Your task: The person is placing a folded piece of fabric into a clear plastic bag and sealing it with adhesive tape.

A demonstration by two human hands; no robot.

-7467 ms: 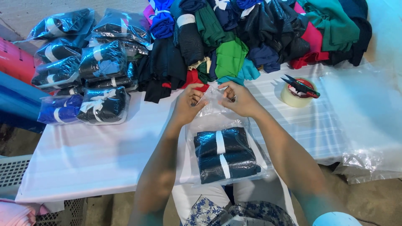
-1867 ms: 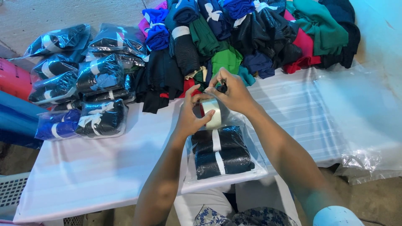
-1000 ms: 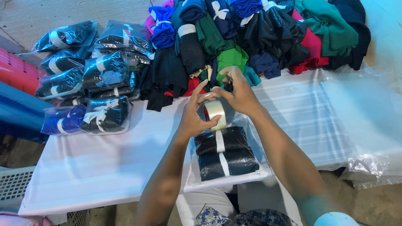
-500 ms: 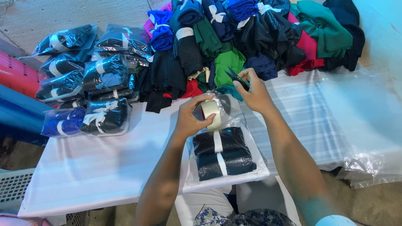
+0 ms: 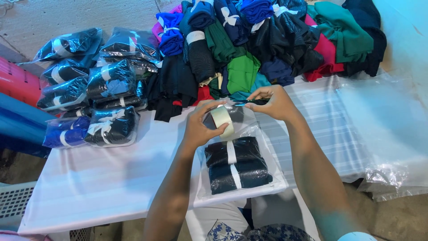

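Observation:
My left hand grips a roll of clear tape upright over the open end of a clear plastic bag. Inside the bag lies a folded dark garment bound by a white band, near the table's front edge. My right hand holds small dark snips level, their tips pointing left toward the strip pulled from the roll. The two hands are a few centimetres apart above the bag's mouth.
Several bagged dark and blue garments are stacked at the left of the white table. A heap of folded coloured garments fills the back. Loose clear bags lie at the right. A red and blue crate stands beyond the left edge.
My right hand has dropped from near the garment heap to the bag's mouth, turning the snips level beside the tape. The left hand keeps the roll in place.

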